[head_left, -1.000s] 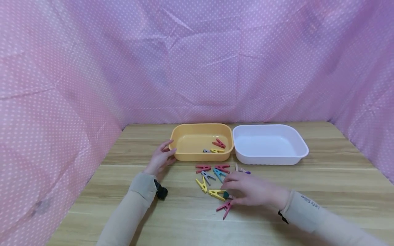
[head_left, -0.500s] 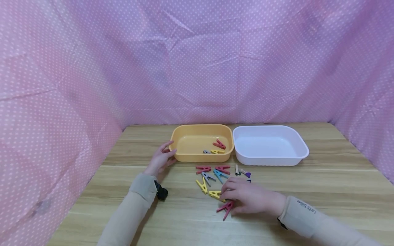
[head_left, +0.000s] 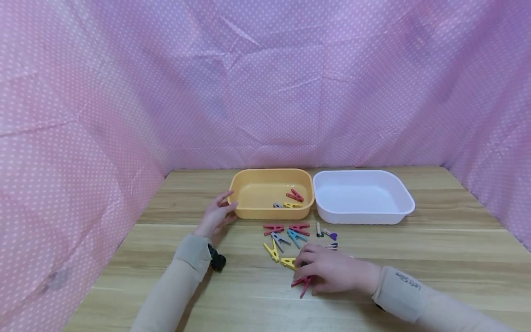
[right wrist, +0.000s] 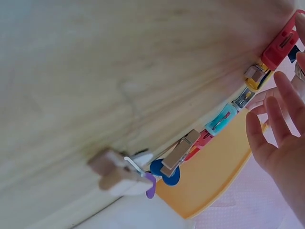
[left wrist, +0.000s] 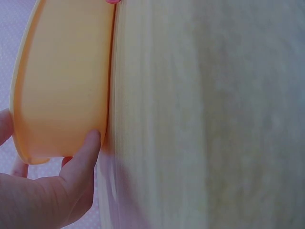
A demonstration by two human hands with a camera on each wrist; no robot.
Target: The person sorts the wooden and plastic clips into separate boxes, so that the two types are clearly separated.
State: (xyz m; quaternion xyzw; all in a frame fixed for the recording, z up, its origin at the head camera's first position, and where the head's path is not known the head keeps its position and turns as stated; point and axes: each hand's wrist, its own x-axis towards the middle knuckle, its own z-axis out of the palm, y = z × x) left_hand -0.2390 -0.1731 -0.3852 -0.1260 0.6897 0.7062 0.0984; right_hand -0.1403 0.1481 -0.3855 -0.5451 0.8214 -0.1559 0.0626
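My left hand (head_left: 215,216) rests on the left end of the yellow tub (head_left: 269,213); its fingers are spread along rim and walls, as the left wrist view (left wrist: 59,191) also shows. My right hand (head_left: 332,269) is low over the table. Its thumb and finger close about a small clothespin with a dark green piece (right wrist: 294,53), mostly hidden. Other fingers hang loose. Just in front of the fingertips lies a red clothespin (head_left: 305,282), partly covered. A yellow clothespin (head_left: 288,263) is beside them, another yellow one (head_left: 271,252) farther left.
Behind are red (head_left: 274,228), blue (head_left: 296,237) and grey (head_left: 280,240) clothespins, and small wooden ones, one with a purple heart (head_left: 333,236). The yellow tub holds red (head_left: 295,195), yellow and grey clothespins. A white tub (head_left: 365,218) adjoins it. Pink dotted cloth (head_left: 265,92) surrounds the table.
My right hand has shifted slightly left and toward me, over the dark green piece and part of the red clothespin. Small clips behind it show more. The left hand stays on the tub.
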